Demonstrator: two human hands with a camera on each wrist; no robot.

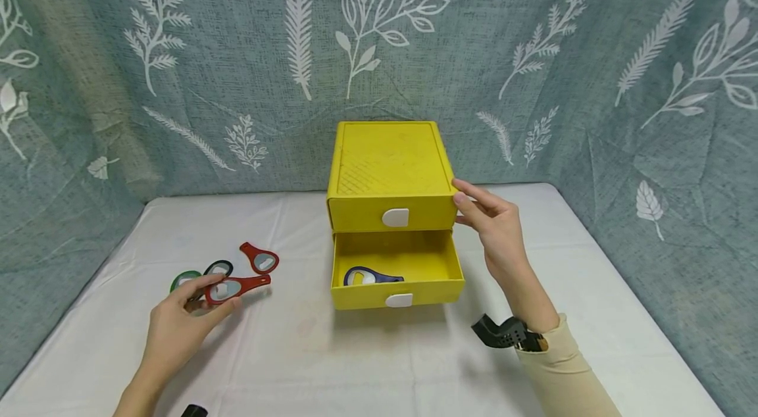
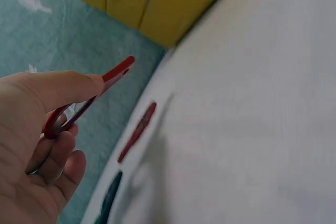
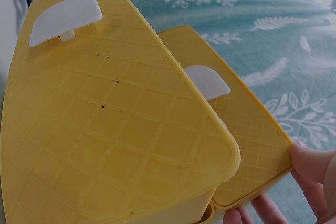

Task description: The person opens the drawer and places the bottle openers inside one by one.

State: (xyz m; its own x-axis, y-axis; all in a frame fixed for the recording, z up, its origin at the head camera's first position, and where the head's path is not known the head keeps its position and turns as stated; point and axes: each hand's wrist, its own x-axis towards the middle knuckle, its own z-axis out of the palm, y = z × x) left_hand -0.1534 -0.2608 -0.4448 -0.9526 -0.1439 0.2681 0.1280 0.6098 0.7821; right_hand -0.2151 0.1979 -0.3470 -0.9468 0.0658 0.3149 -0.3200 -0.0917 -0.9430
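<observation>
My left hand pinches a red bottle opener between thumb and fingers, raised above the table; its handle points right. Beneath and behind it lie another red bottle opener, a dark one and a green one, partly covered by the fingers. A yellow two-drawer box stands at the middle back. Its lower drawer is pulled out, with a blue bottle opener inside. My right hand holds the box's right front edge, thumb at the upper drawer's front.
A white cloth covers the table. Behind it and along both sides hangs a blue-green curtain with white leaf patterns. White knobs stick out from both drawer fronts. A black strap sits on the right wrist.
</observation>
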